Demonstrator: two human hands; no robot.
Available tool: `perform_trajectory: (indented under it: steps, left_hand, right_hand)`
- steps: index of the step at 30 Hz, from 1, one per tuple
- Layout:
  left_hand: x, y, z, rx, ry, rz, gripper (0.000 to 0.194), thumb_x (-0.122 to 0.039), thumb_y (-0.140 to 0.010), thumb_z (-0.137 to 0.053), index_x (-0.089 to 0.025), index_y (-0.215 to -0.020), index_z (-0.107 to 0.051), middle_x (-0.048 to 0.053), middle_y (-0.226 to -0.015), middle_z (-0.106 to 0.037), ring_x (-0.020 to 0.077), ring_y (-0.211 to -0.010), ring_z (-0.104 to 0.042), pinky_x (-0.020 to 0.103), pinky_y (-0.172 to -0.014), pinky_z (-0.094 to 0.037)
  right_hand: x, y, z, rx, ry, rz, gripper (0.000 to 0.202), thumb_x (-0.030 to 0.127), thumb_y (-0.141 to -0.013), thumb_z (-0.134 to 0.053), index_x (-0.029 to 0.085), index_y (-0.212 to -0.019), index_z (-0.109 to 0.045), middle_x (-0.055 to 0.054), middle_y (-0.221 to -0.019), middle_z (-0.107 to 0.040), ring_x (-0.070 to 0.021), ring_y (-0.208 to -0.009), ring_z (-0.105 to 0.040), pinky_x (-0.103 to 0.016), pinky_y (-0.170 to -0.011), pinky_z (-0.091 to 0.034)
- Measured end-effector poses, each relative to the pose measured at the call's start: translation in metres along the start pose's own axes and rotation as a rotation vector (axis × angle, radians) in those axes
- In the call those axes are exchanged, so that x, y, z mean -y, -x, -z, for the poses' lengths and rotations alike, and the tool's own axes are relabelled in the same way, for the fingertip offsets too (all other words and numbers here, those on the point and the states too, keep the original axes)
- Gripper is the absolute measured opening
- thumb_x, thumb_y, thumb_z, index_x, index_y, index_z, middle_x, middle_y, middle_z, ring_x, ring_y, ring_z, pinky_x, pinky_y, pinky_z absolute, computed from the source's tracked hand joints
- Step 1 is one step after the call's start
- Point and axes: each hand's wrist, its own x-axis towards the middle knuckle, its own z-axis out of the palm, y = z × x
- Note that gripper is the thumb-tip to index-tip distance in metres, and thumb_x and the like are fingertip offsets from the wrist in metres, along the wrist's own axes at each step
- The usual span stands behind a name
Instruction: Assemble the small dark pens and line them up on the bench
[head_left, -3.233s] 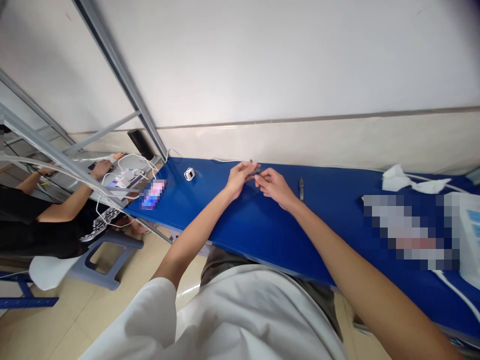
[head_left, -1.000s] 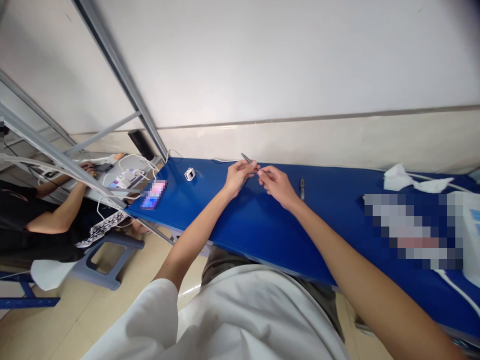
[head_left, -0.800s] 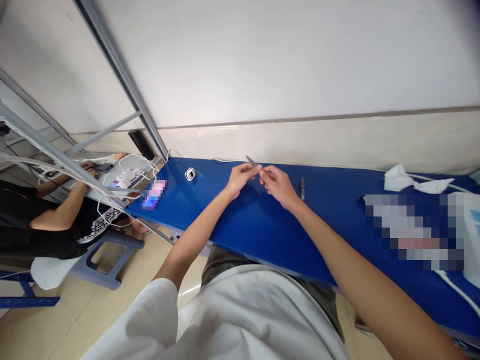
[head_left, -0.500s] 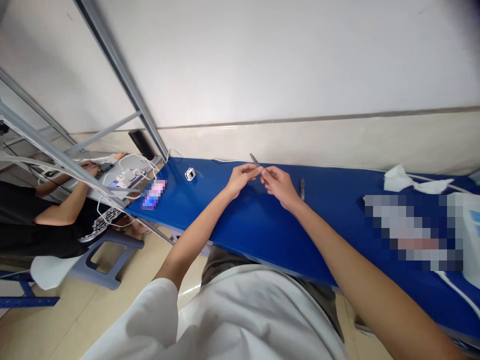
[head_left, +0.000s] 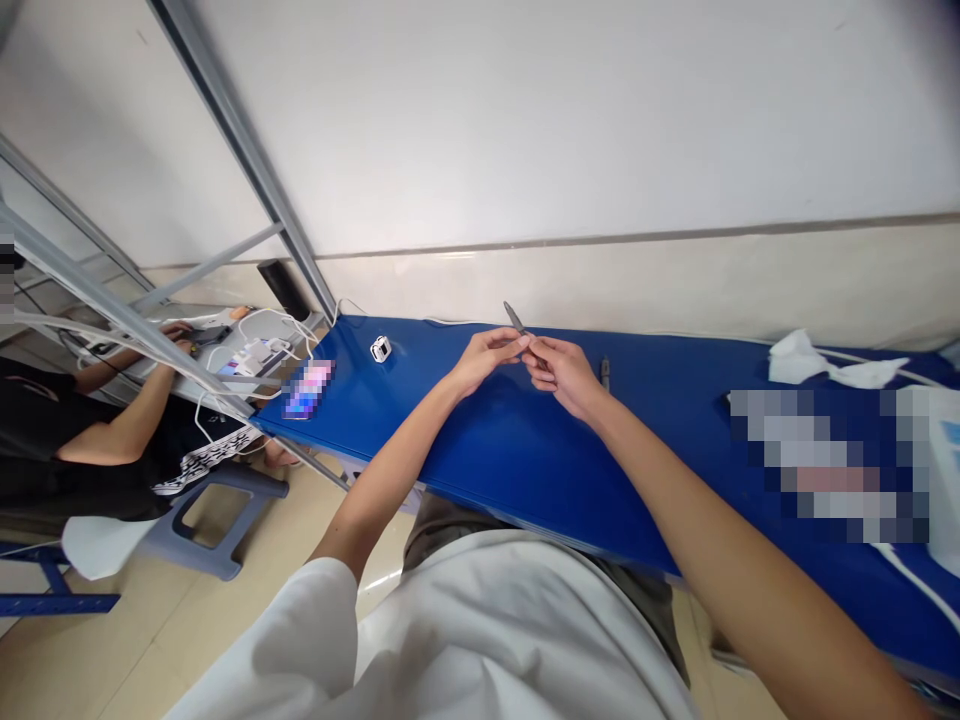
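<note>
A dark grey pen (head_left: 514, 317) tilts up and to the left out of my fingers, above the blue table (head_left: 480, 460). My left hand (head_left: 484, 360) pinches it near its lower part, thumb against fingers. From the other side, my right hand (head_left: 566, 372) grips its lower end, and the two hands' fingertips meet there. The end of the pen inside my fingers is hidden. Just right of my right hand lies a second pen-like piece (head_left: 605, 372), dark at the top and paler below, partly covered by my wrist.
A small white cube-shaped device (head_left: 380, 349) and a blurred-out phone (head_left: 309, 388) are to the left. On the right are crumpled white tissues (head_left: 799, 358) and a white bag (head_left: 946, 470). A person (head_left: 97, 420) sits beyond the metal frame (head_left: 247, 150), near a grey stool (head_left: 217, 520).
The pen has shifted slightly, showing a little more of its length above my fingers. My right hand has turned slightly. At the left, the other person's arms and body have shifted a little.
</note>
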Motion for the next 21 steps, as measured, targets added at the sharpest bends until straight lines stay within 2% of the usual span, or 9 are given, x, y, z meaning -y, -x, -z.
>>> perform_trajectory:
  steps: [5, 10, 16, 21]
  left_hand:
    - [0.005, -0.002, -0.001, -0.098, -0.049, -0.046, 0.051, -0.06, -0.078, -0.097, -0.016, -0.099, -0.08, 0.008, -0.1, -0.078, 0.0186, -0.093, -0.072, 0.036, -0.093, -0.053]
    - [0.008, -0.004, -0.001, -0.15, -0.054, -0.072, 0.05, -0.063, -0.084, -0.092, -0.017, -0.098, -0.079, 0.007, -0.098, -0.078, 0.0187, -0.092, -0.071, 0.034, -0.091, -0.054]
    - [-0.004, -0.003, 0.007, -0.291, -0.096, -0.133, 0.042, -0.062, -0.094, -0.083, -0.02, -0.099, -0.08, 0.01, -0.112, -0.079, 0.0209, -0.105, -0.073, 0.03, -0.086, -0.053]
    - [-0.006, -0.002, 0.007, -0.285, -0.087, -0.128, 0.041, -0.062, -0.092, -0.085, -0.021, -0.097, -0.079, 0.01, -0.109, -0.079, 0.0211, -0.105, -0.073, 0.03, -0.085, -0.054]
  right_hand:
    - [0.0, 0.001, -0.002, -0.004, 0.0, 0.001, 0.045, 0.059, -0.091, -0.091, 0.019, -0.087, -0.071, 0.0, -0.076, -0.053, -0.0054, -0.051, -0.029, -0.021, -0.04, -0.02]
    - [-0.001, 0.001, -0.004, -0.019, 0.027, -0.004, 0.046, 0.063, -0.095, -0.087, 0.019, -0.093, -0.073, -0.001, -0.079, -0.056, -0.0061, -0.052, -0.032, -0.021, -0.041, -0.021]
    - [0.001, 0.004, -0.008, -0.021, 0.055, -0.032, 0.046, 0.063, -0.101, -0.079, 0.018, -0.097, -0.075, -0.001, -0.077, -0.054, -0.0068, -0.052, -0.032, -0.021, -0.042, -0.022]
    - [0.002, 0.005, -0.009, -0.017, 0.069, -0.028, 0.045, 0.063, -0.1, -0.08, 0.019, -0.095, -0.073, -0.002, -0.076, -0.054, -0.0077, -0.052, -0.032, -0.022, -0.041, -0.022]
